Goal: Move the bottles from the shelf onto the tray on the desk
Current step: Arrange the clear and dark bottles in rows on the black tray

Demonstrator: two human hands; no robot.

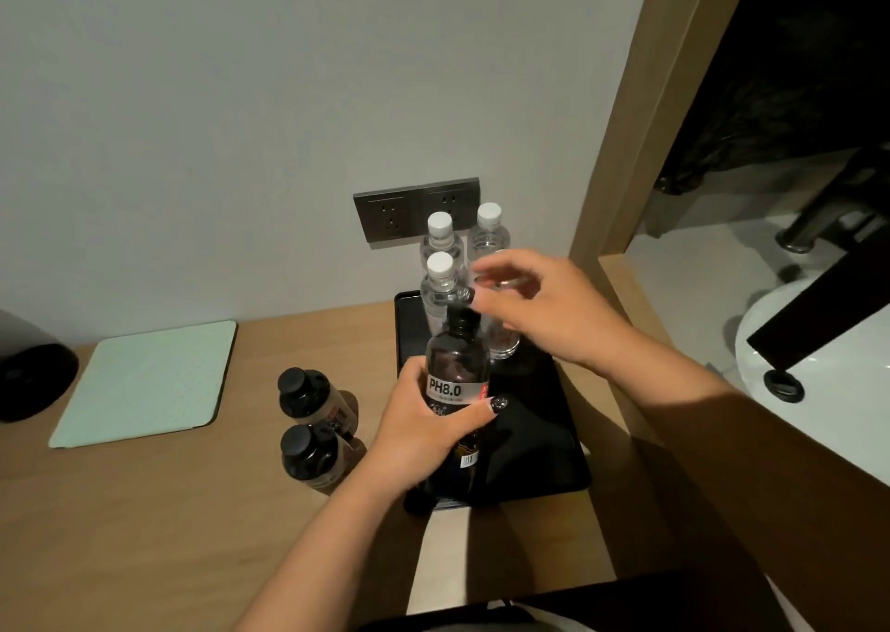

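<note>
Dark bottle (pixel 457 390), label "PH8.0": upright over near end of black tray (pixel 568 443) on counter (pixel 144 511); base hidden. Left hand (pixel 424 429) fingers wrapped round labelled middle. Rigid, smooth, probably heavy if full; best held mid-body. Right hand (pixel 544 308) fingers loosely curled at a clear bottle (pixel 501 337); grip unclear. Three clear bottles (pixel 440 246) at tray's far end. Two dark-capped bottles (pixel 313 395) beside tray.

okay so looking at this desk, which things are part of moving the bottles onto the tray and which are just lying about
Part of the job: black tray; dark PH8.0 bottle gripped by the left hand; clear white-capped bottles on the tray; two dark-capped bottles beside it.

Lying about: green pad; wall sockets; white basin.
</note>
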